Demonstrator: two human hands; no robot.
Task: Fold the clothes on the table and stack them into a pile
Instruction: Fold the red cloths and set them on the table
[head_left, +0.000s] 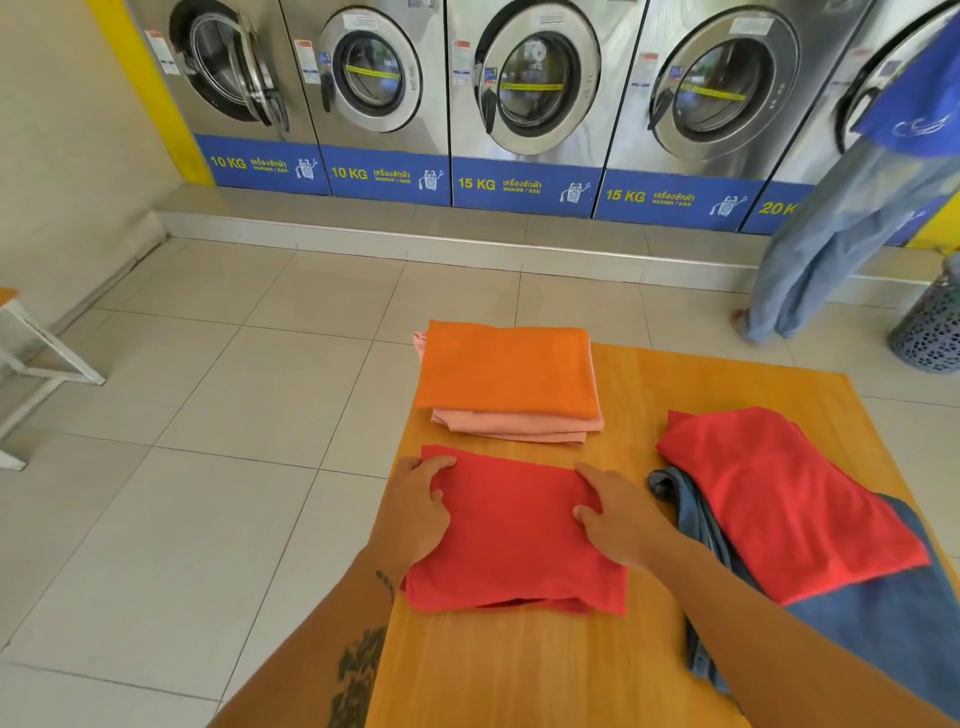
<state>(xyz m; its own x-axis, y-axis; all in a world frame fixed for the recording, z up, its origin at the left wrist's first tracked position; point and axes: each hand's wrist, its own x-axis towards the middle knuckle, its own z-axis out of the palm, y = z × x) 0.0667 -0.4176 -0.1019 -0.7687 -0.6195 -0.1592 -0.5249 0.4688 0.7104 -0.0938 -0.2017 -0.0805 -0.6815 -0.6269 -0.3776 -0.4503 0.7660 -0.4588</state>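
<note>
Resting on a folded red garment, both hands lie flat with fingers spread, pressing the cloth rather than pinching it. The left hand covers the garment's left edge, right at the left rim of the wooden table; the right hand sits on its right part. The garment lies on the near-left part of the table, its left side reaching the table's edge.

Just beyond it, on the far-left corner, sits a pile: an orange folded cloth on top of a pale pink folded cloth, the pink one showing along the near and left sides. The pile's far-left corner overhangs the table. A narrow strip of bare wood lies between the pile and the red garment.

To the right, a loose red cloth lies unfolded across a blue denim piece, which runs to the near-right edge of view. Bare wood separates these from the right hand.

Open table shows near the person, below the red garment. Left of the table is clear tiled floor, with a white bench frame at the far left. Along the far wall stands a row of washing machines; another person in wide jeans stands at the far right beside a patterned basket.
</note>
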